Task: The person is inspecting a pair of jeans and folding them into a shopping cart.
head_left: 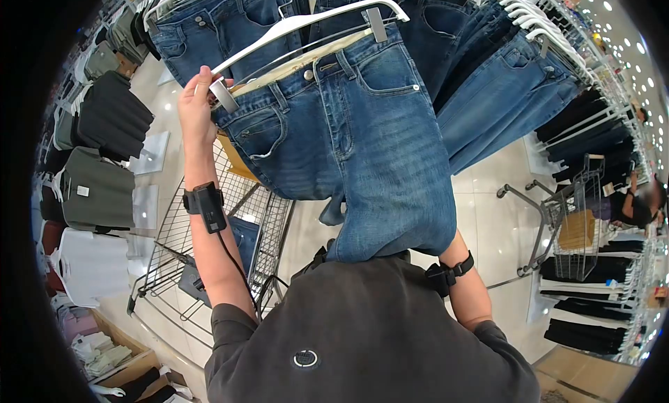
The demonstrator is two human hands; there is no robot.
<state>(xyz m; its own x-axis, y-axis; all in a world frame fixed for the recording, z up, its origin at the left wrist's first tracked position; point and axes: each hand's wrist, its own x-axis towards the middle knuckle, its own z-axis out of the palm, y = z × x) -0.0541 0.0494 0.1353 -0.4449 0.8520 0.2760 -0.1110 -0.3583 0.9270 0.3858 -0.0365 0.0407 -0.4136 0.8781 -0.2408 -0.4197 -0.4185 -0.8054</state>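
Note:
A pair of blue jeans (390,145) hangs tilted in front of me from a white clip hanger (306,18), its left end lower than its right. My left hand (198,107) is closed at the hanger's lower left end, fingers at the metal clip (224,95) and the waistband corner. A second clip (376,25) grips the other side of the waistband. The legs of the jeans are bunched up toward my chest. My right forearm (465,281) passes behind the denim, which covers my right hand and its fingers.
Below my left arm stands a wire shopping cart (167,291) with folded denim in it. More jeans (502,89) hang on the rack ahead. Shirts (97,187) line the left side. At right, a person (637,204) is beside another cart (575,225).

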